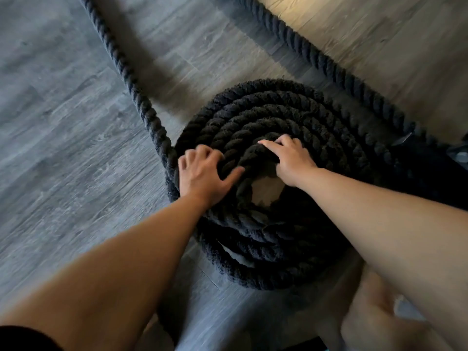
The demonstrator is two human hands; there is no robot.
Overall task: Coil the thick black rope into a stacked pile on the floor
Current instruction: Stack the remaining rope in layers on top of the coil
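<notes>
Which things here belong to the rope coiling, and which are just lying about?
In the job: coiled pile, left rope strand, right rope strand, left hand and right hand gripping the pile.
Just there: wood floor; blurred dark object at the right edge, unidentifiable.

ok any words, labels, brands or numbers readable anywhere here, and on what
None: no text can be read in this view.
The black rope, the floor, the left hand and the right hand carry no print.
The dark object at the right edge is blurred and cut off; no label can be made out.
</notes>
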